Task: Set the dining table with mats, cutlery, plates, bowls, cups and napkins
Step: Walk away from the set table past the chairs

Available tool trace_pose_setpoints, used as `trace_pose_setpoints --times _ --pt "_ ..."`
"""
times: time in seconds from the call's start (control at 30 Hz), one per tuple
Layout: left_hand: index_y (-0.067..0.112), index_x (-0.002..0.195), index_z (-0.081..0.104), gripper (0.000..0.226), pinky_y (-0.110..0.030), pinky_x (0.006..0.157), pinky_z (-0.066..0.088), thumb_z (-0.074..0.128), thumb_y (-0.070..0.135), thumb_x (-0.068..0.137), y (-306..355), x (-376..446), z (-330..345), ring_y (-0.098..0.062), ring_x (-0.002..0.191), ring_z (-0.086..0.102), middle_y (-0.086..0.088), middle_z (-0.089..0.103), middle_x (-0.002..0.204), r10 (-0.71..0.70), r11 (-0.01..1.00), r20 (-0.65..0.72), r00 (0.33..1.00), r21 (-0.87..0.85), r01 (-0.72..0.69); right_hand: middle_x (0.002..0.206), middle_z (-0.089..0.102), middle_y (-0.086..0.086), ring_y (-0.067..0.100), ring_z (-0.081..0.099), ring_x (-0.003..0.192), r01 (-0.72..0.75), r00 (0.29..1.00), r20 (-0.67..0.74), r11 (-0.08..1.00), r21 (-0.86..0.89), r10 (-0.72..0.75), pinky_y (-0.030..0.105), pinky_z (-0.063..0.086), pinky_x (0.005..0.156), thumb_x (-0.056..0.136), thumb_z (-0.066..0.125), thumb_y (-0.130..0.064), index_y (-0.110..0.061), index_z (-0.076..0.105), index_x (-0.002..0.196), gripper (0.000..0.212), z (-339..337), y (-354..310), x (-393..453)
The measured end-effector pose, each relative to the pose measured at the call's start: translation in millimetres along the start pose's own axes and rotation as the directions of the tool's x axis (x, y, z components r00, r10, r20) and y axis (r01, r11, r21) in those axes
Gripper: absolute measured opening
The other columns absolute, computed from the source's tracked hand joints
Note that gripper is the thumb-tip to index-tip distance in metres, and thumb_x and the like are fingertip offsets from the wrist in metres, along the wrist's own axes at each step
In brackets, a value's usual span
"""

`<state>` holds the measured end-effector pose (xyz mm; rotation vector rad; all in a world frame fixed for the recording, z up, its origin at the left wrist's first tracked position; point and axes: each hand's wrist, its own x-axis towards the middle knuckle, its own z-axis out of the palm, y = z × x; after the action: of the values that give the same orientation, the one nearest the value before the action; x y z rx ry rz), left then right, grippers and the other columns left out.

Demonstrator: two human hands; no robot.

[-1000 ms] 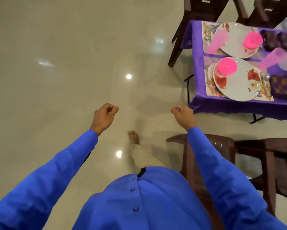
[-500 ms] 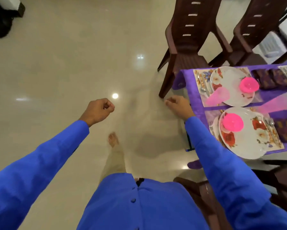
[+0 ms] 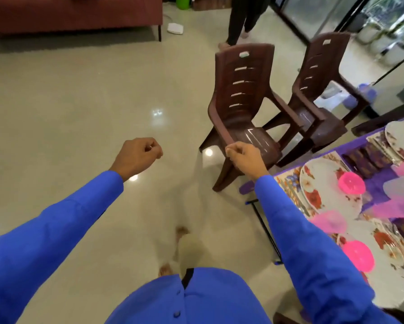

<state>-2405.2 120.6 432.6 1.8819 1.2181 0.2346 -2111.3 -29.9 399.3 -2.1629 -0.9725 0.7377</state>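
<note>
The dining table [image 3: 378, 190] with its purple cloth fills the right edge. On it lie floral mats, white flowered plates [image 3: 322, 183], upturned pink bowls [image 3: 351, 182], translucent pink cups [image 3: 330, 222] and dark folded napkins [image 3: 369, 157]. Cutlery [image 3: 289, 190] lies beside the near plate. My left hand [image 3: 137, 156] is a closed fist over bare floor. My right hand [image 3: 244, 159] is also closed, empty, just left of the table corner and in front of a chair.
Two brown plastic chairs [image 3: 243, 108] [image 3: 322, 90] stand beyond the table's far end. Another person's legs [image 3: 238, 22] are at the back. A dark red sofa [image 3: 74, 12] runs along the top left. Glass doors [image 3: 336, 17] close the right rear. Glossy tiled floor spreads left.
The view has lifted and turned, showing more of the room and chairs. The table has slid toward the right edge. Both fists stay closed and empty, held out in front.
</note>
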Motion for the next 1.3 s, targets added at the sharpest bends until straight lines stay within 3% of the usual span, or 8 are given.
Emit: trace_pose_setpoints --times 0.1,0.27,0.47,0.6,0.77,0.87,1.07,1.3 --pt "0.021 0.082 0.076 0.023 -0.027 0.073 0.052 0.057 0.022 0.095 1.3 78.1 -18.5 -0.012 0.08 0.065 0.009 0.074 0.088 0.017 0.999 0.043 0.999 0.035 -0.019 0.084 0.072 -0.011 0.017 0.068 0.085 -0.074 0.997 -0.03 0.995 0.067 0.076 0.038 0.06 0.082 0.095 0.067 -0.024 -0.022 0.077 0.097 0.011 26.1 -15.3 63.8" --pt "0.02 0.084 0.075 0.02 -0.041 0.084 0.058 0.061 0.029 0.094 19.4 218.7 -43.0 -0.023 0.091 0.07 0.002 0.076 0.093 0.051 0.996 0.169 0.984 0.063 -0.063 0.097 0.078 -0.002 0.017 0.072 0.097 -0.138 0.985 -0.078 0.979 0.147 0.151 0.044 0.057 0.099 0.094 0.067 -0.025 -0.019 0.079 0.103 0.016 48.7 -44.1 184.3" --pt "0.021 0.087 0.076 0.018 -0.029 0.081 0.056 0.063 0.032 0.094 55.1 375.0 -92.3 -0.014 0.093 0.072 0.008 0.077 0.093 0.122 0.988 0.246 0.961 0.066 -0.143 0.098 0.077 -0.003 0.016 0.071 0.099 -0.216 0.951 -0.178 0.954 0.207 0.254 0.036 0.057 0.096 0.092 0.062 -0.024 -0.018 0.079 0.1 0.019 43.0 -96.7 309.3" --pt "0.023 0.089 0.076 0.018 -0.024 0.076 0.05 0.061 0.03 0.096 75.0 493.8 -107.8 -0.012 0.094 0.072 0.011 0.077 0.093 0.155 0.979 0.323 0.934 0.079 -0.19 0.093 0.074 -0.005 0.009 0.068 0.087 -0.299 0.902 -0.23 0.913 0.278 0.365 0.022 0.05 0.081 0.095 0.063 -0.02 -0.019 0.077 0.1 0.014 38.6 -110.3 389.8" --pt "0.023 0.091 0.077 0.018 -0.024 0.078 0.048 0.062 0.031 0.098 85.8 640.3 -112.0 -0.01 0.097 0.07 0.011 0.077 0.098 0.19 0.964 0.444 0.876 0.086 -0.253 0.107 0.07 0.003 0.019 0.064 0.106 -0.421 0.822 -0.296 0.869 0.261 0.487 0.024 0.046 0.093 0.099 0.065 -0.024 -0.012 0.071 0.112 0.019 34.8 -101.9 496.8" --pt "0.023 0.091 0.077 0.017 -0.019 0.075 0.047 0.064 0.03 0.099 103.7 721.9 -116.0 -0.009 0.094 0.071 0.011 0.077 0.098 0.231 0.948 0.532 0.814 0.063 -0.31 0.113 0.069 0.006 0.024 0.063 0.114 -0.479 0.767 -0.316 0.826 0.296 0.558 0.032 0.047 0.102 0.101 0.064 -0.03 -0.011 0.067 0.115 0.024 34.8 -107.0 555.9" --pt "0.024 0.095 0.076 0.014 -0.022 0.075 0.049 0.064 0.028 0.099 176.0 872.6 -121.5 -0.011 0.092 0.072 0.009 0.077 0.096 0.259 0.91 0.672 0.694 0.071 -0.408 0.115 0.069 0.004 0.024 0.063 0.115 -0.632 0.617 -0.269 0.67 0.389 0.739 0.028 0.044 0.099 0.099 0.066 -0.038 -0.013 0.065 0.124 0.035 25.8 -130.0 636.0" --pt "0.017 0.097 0.076 0.013 -0.016 0.073 0.051 0.064 0.022 0.1 258.8 990.2 -52.0 -0.011 0.092 0.074 0.007 0.079 0.096 0.279 0.873 0.813 0.51 0.006 -0.488 0.124 0.069 0.004 0.023 0.065 0.115 -0.648 0.507 -0.26 0.562 0.514 0.822 0.04 0.052 0.105 0.099 0.066 -0.045 -0.015 0.056 0.139 0.051 12.7 -118.7 702.5"
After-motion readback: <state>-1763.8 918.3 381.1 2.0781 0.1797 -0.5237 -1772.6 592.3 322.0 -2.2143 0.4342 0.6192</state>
